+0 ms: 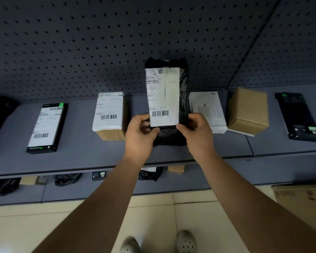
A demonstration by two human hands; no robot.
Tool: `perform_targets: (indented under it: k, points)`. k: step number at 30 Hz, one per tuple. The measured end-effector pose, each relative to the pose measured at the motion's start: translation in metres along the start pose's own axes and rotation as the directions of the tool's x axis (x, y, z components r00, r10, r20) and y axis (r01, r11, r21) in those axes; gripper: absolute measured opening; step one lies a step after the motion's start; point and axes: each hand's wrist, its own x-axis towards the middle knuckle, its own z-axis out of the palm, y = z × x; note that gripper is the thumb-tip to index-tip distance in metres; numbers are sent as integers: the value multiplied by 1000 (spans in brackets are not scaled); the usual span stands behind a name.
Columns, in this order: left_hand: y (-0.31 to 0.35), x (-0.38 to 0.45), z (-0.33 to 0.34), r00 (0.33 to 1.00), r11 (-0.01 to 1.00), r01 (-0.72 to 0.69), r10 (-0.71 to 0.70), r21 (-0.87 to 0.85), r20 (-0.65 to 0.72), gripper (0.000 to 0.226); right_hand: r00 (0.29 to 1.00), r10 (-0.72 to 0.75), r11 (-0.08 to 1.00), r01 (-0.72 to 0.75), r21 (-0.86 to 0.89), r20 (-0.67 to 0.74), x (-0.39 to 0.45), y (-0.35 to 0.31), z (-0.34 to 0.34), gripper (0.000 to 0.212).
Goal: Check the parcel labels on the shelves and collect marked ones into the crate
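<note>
The grey shelf [80, 156] carried a row of parcels under a perforated back panel [98, 42], and above its front edge a black poly-bag parcel [183, 84] was held upright, clear of the shelf, with its white shipping label [162, 95] facing the camera. The bag looked soft and crinkled, probably light, with a slick film that could slide in a loose grip; its wrinkled lower end gave the surest hold, while the taped label was best left uncovered for reading. The left hand [140, 134] was closed around the bottom left corner, thumb on the front just beside the label's lower barcode. The right hand [197, 130] pinched the bottom right corner in the same way, fingers curled behind. Whether the label bore a mark was hard to tell, the print being too small. No crate was clearly in view.
</note>
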Motion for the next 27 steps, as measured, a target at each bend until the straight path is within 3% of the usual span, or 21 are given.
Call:
perform_targets:
  k: [9, 14, 18, 24, 27]
  points:
    - [0, -10, -8, 999, 999, -43, 43, -29, -4, 42, 998, -61, 997, 62, 41, -26, -12, 7, 5, 34]
    - [-5, -2, -9, 998, 993, -68, 69, 95, -8, 41, 998, -59, 998, 59, -12, 5, -7, 11, 12, 32]
    - [-10, 8, -6, 1000, 980, 0, 1, 201, -5, 34, 999, 4, 996, -1, -87, 40, 1, 9, 19, 44]
    - [-11, 22, 1, 988, 969, 153, -147, 194, -46, 34, 986, 103, 994, -97, -52, 133, 9, 16, 12, 50]
    - [-8, 21, 6, 997, 958, 61, -47, 279, -55, 43, 994, 73, 996, -69, -47, 82, 5, 23, -10, 45]
